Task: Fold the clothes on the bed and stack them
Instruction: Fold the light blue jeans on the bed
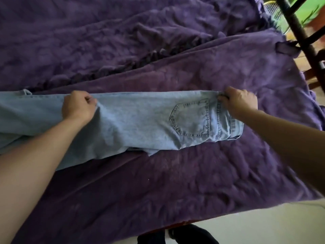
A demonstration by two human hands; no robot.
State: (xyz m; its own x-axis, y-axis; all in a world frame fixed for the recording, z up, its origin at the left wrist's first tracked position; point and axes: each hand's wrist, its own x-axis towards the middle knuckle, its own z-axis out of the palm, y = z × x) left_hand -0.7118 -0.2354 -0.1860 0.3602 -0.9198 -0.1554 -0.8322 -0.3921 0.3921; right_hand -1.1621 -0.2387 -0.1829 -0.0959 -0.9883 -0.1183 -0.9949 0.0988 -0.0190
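Light blue jeans (pixel 133 124) lie across the middle of the frame on a purple bedspread (pixel 175 182), their long axis running left to right. The waistband points to the right, with a back pocket (pixel 190 118) facing up; the legs run off the left edge. The left hand (pixel 78 106) is clenched around a bunch of the leg fabric at the far edge. The right hand (pixel 237 101) grips the waistband at its upper corner. A dark bed frame (pixel 302 37) stands at the upper right.

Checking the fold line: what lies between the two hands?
In the head view, only jeans span from left hand to right hand; a back pocket sits nearer the right.
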